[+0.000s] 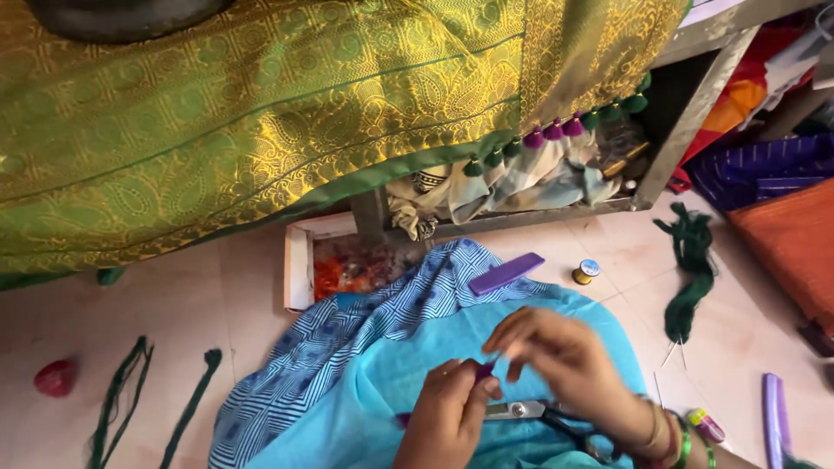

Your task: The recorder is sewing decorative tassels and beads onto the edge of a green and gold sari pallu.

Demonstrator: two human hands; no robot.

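My left hand point(447, 417) and my right hand point(565, 360) meet over my lap, which is covered in light blue cloth point(373, 382). Between their fingertips they pinch a small purple tuft of thread point(485, 369). A pair of scissors point(530, 411) lies on the cloth just under my hands. A purple comb point(506, 273) rests on the patterned blue cloth farther out. A green and gold brocade fabric point(261, 113) hangs above, with purple and green tassels point(556, 130) along its edge.
Dark green thread bundles lie on the tiled floor at right point(691, 269) and at left point(122, 391). A small spool point(586, 272), a red ball point(55, 378), a box of orange scraps point(352, 269), needles point(675, 350) and orange cloth point(790, 243) are around.
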